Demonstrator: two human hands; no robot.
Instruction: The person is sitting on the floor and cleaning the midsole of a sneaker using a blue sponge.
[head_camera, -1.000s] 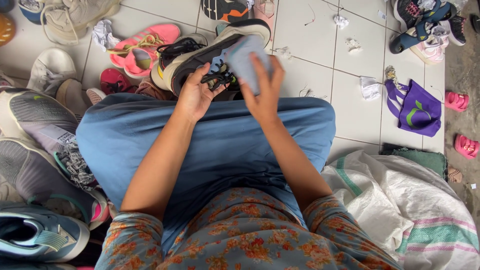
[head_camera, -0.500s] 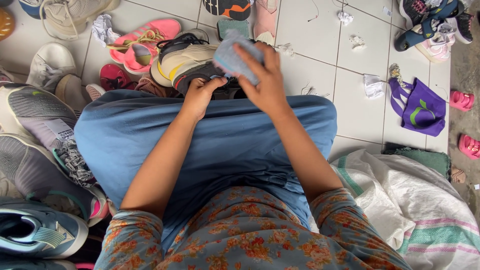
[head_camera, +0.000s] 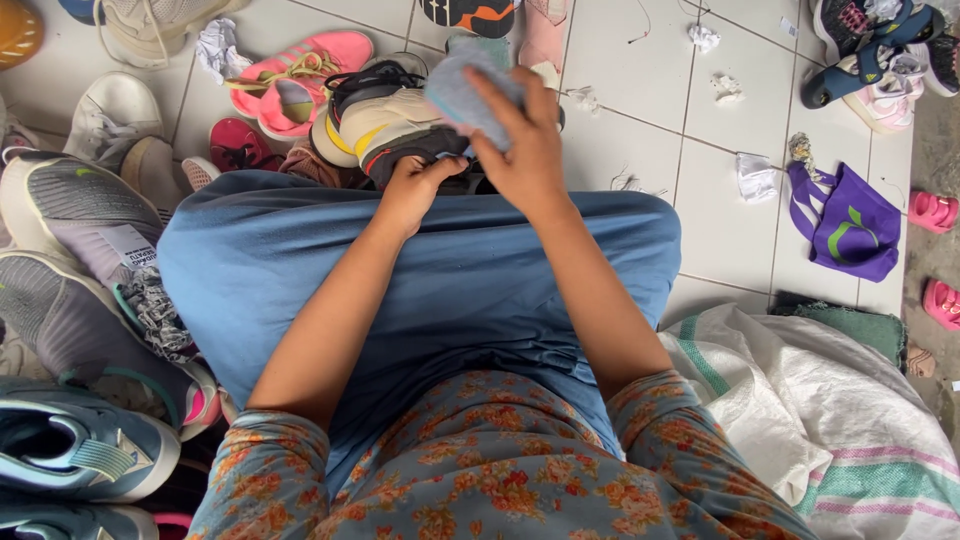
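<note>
Our left hand (head_camera: 412, 190) gripped the sneaker (head_camera: 385, 125), stiff-soled & light; right hand (head_camera: 520, 150) clamped a soft cloth (head_camera: 462, 88).

white paper tag (head_camera: 127, 246) on grey sneaker (head_camera: 75, 215)

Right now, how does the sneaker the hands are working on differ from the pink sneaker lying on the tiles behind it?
The cream and black sneaker is held off the floor at the knees by the left hand, while the right hand presses a blue cloth on it. The pink sneaker lies untouched on the tiled floor. The held one has dark laces, the pink one yellowish. Both are laced sports shoes.
</note>
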